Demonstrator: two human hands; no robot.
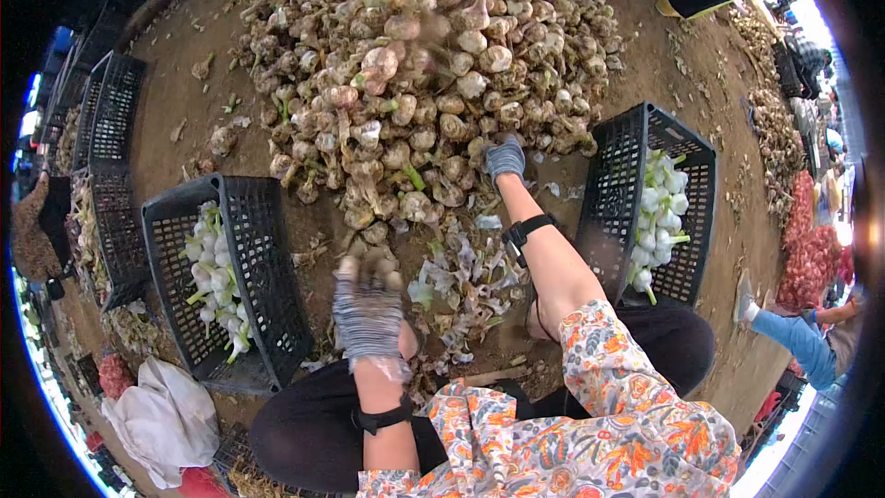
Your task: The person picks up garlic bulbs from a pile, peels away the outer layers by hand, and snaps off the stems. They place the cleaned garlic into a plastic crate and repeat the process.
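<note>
A large heap of dirty, unpeeled garlic bulbs [406,92] covers the ground in front of me. My right hand [505,159], in a grey-blue knit glove, reaches to the near right edge of the heap, its fingers curled against a garlic bulb that they partly hide. Nearer to me, my left hand [369,309], in a striped grey glove with dirty fingertips, hovers low over the ground; motion smears its fingers, so what it holds, if anything, does not show. Loose garlic skins [466,286] lie between my hands.
Black plastic crates holding cleaned white garlic stand at my left [263,267] and right [616,194]. More crates [111,111] line the far left. A white sack [171,420] lies at lower left. Another person's blue-trousered leg [793,341] and red net bags [811,258] are at right.
</note>
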